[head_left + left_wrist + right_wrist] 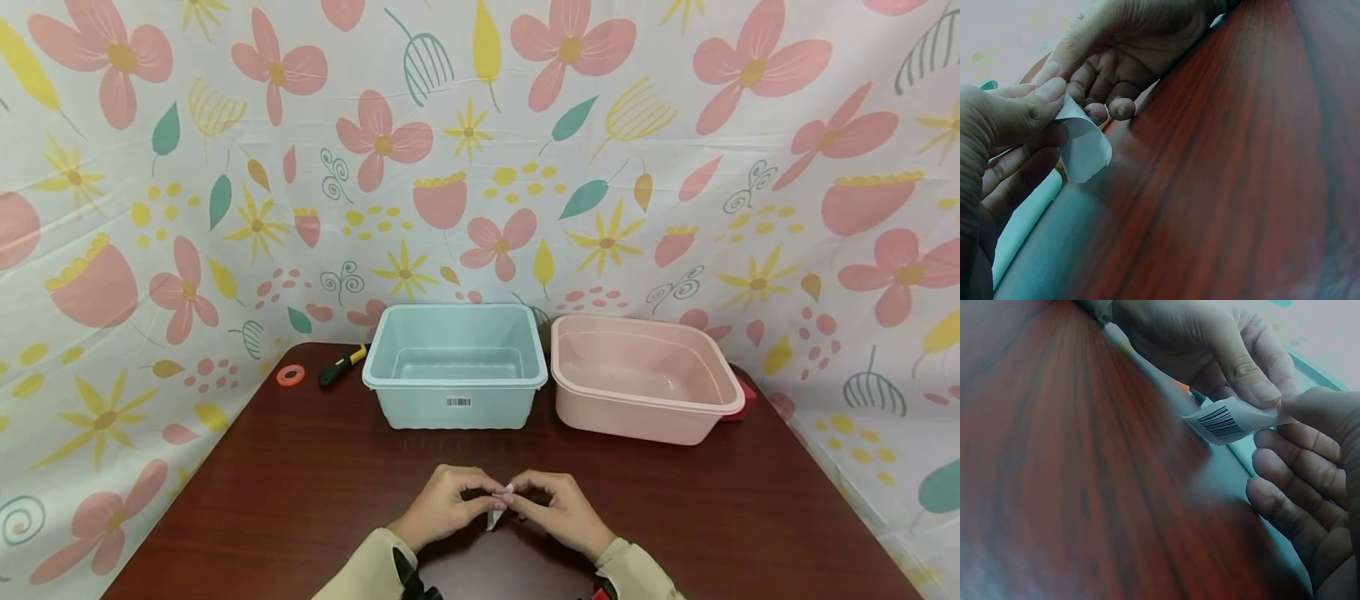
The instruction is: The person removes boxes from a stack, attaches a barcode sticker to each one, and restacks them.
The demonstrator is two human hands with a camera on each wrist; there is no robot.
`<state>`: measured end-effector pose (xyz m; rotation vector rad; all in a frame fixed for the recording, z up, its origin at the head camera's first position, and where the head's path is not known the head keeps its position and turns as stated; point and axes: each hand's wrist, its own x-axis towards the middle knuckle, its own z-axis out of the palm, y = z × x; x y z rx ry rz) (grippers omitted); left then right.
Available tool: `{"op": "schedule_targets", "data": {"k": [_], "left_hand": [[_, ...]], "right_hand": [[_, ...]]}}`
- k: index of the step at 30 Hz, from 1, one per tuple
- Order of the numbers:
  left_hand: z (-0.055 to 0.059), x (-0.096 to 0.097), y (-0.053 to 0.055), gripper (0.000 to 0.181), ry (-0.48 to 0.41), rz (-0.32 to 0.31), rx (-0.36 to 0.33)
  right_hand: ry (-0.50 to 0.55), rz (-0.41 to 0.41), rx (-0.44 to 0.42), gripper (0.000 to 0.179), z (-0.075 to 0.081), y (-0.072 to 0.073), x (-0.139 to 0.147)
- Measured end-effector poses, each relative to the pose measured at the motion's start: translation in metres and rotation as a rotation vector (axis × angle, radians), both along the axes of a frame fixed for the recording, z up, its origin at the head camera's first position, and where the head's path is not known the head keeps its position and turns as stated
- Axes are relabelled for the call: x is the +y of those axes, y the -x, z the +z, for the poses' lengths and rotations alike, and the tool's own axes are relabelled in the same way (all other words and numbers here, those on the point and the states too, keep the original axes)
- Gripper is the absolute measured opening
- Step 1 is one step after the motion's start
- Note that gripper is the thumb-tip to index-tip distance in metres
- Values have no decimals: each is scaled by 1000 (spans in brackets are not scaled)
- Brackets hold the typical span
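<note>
Above the table's front, my left hand and right hand meet at the fingertips. Between them is a small white barcode sticker, curled, with black bars on one face. Its plain white side faces the left wrist camera and hangs below the fingers. My left thumb and fingers pinch it at the upper edge. The right thumb and forefinger pinch the same end, close against the left fingertips. Some of the sticker's edge is hidden under the fingers.
A light blue bin with a barcode on its front stands at the back, beside a pink basin. To their left lie a black-and-yellow tool and a red-orange ring. A red object shows partly behind the basin.
</note>
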<state>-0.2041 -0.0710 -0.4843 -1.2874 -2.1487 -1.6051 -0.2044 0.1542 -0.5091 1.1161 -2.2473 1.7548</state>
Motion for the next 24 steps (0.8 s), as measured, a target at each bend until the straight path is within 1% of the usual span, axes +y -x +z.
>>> {"op": "schedule_targets", "data": {"k": [3,5,6,8,10,13,17,18,20,23,24], "left_hand": [[-11,0,7,14,18,11,19],[-18,-1,11,13,33,23,18],[-19,-1,12,13,39,24,22],[-20,-2,13,12,51,30,31],[-20,-2,13,12,55,30,25],[-20,-2,14,12,62,35,38],[-21,-2,14,11,59,44,16],[-20,-2,14,11,61,54,13],[-20,-2,14,10,63,84,2],[-20,-2,13,9,69,147,-13],[-20,-3,13,9,71,166,-30]], "right_hand": [[-20,-19,-12,8,1,0,0],[-34,-30,-22,7,2,0,1],[-39,-35,-27,7,2,0,1],[-43,-38,-30,7,3,-1,1],[-46,-41,-16,7,3,-1,1],[-44,-39,21,10,2,-1,1],[-40,-38,48,14,-2,2,3],[-38,-44,51,14,-3,2,2],[-33,-72,27,11,-3,2,2],[-18,-112,-5,7,-1,1,1],[-12,-121,-11,6,0,0,0]]}}
